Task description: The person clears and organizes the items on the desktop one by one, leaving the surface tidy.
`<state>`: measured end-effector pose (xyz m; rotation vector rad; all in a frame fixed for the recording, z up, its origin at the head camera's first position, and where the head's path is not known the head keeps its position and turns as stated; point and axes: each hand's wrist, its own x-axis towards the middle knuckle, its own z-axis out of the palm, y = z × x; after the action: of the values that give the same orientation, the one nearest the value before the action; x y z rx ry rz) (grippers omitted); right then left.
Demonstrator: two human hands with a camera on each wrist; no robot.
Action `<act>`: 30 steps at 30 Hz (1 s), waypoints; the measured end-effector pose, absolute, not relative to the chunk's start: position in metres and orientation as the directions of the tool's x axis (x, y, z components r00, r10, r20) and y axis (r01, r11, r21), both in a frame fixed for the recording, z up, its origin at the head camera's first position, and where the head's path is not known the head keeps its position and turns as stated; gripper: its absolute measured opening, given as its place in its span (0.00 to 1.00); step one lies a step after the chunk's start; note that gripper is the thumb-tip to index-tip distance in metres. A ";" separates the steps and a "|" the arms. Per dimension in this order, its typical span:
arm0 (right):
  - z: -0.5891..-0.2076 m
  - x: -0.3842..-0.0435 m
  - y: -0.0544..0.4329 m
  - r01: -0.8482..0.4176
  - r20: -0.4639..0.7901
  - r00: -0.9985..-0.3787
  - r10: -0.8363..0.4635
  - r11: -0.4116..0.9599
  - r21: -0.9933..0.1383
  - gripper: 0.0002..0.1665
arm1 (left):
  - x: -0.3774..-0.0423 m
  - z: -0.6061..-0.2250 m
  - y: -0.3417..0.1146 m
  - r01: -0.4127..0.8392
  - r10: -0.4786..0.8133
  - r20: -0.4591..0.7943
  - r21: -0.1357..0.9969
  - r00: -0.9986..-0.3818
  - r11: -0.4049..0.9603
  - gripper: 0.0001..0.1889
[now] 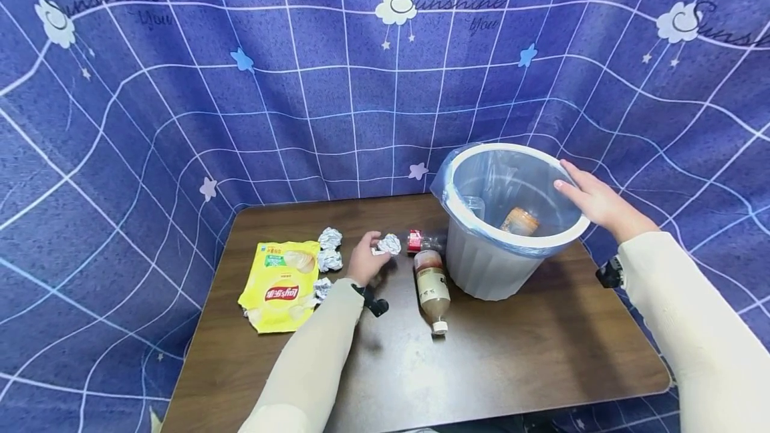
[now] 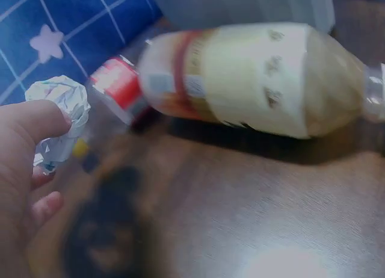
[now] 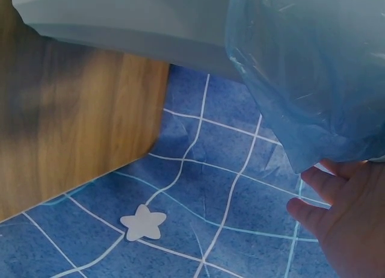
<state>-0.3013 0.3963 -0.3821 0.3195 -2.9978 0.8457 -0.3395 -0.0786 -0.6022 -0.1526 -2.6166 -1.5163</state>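
Note:
My left hand (image 1: 363, 260) pinches a crumpled ball of silvery-white paper (image 1: 390, 244) between thumb and fingers. In the left wrist view the paper ball (image 2: 60, 112) shows up close above the wooden surface. Just right of it lie a clear bottle with a red label (image 1: 415, 241) and a bottle of brownish drink (image 1: 432, 286) with a white cap. My right hand (image 1: 601, 202) holds the rim of a grey trash bin (image 1: 490, 266), thumb on the inner side. Fingers of the right hand (image 3: 340, 200) show by the bin's blue liner (image 3: 301, 97) in the right wrist view.
Several more crumpled balls (image 1: 329, 260) lie beside a yellow chip bag (image 1: 283, 286) on the left. Inside the bin are an orange-brown item (image 1: 520, 222) and a clear plastic one (image 1: 475, 206). A blue patterned cloth (image 1: 337, 99) hangs behind the wooden table (image 1: 499, 366).

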 end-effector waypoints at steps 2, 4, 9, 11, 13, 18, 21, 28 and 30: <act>-0.382 -0.302 0.397 -0.198 0.066 -0.979 -0.192 0.835 -0.513 0.44 | -0.343 -0.591 -0.080 0.144 0.023 0.151 0.868 -0.988 0.475 0.30; -0.383 -0.302 0.397 -0.197 0.065 -0.980 -0.190 0.836 -0.512 0.44 | -0.347 -0.579 -0.081 0.145 0.017 0.154 0.879 -0.988 0.454 0.30; -0.382 -0.301 0.396 -0.198 0.063 -0.979 -0.194 0.835 -0.513 0.43 | -0.355 -0.555 -0.082 0.167 0.003 0.183 0.890 -0.983 0.424 0.29; -0.381 -0.300 0.395 -0.201 0.062 -0.978 -0.197 0.834 -0.514 0.43 | -0.358 -0.546 -0.083 0.177 0.003 0.194 0.891 -0.981 0.418 0.29; -0.380 -0.299 0.394 -0.196 0.060 -0.979 -0.194 0.834 -0.516 0.43 | -0.360 -0.538 -0.083 0.197 0.008 0.212 0.890 -0.977 0.412 0.29; -0.381 -0.299 0.394 -0.193 0.061 -0.980 -0.189 0.836 -0.514 0.44 | -0.363 -0.521 -0.083 0.260 0.021 0.274 0.885 -0.962 0.386 0.30; -0.382 -0.299 0.394 -0.191 0.058 -0.980 -0.188 0.837 -0.512 0.45 | -0.363 -0.509 -0.081 0.280 0.025 0.293 0.882 -0.956 0.379 0.29; -0.381 -0.299 0.394 -0.215 0.082 -0.976 -0.202 0.834 -0.508 0.43 | -0.369 -0.485 -0.078 0.321 0.045 0.329 0.868 -0.943 0.378 0.28; -0.381 -0.299 0.393 -0.209 0.076 -0.977 -0.199 0.836 -0.507 0.43 | -0.369 -0.479 -0.077 0.334 0.047 0.342 0.865 -0.939 0.374 0.29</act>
<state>-0.2987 0.3933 -0.3812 0.3325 -2.9910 0.8301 -0.3693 -0.0765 -0.4787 -0.3377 -2.3758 -1.5895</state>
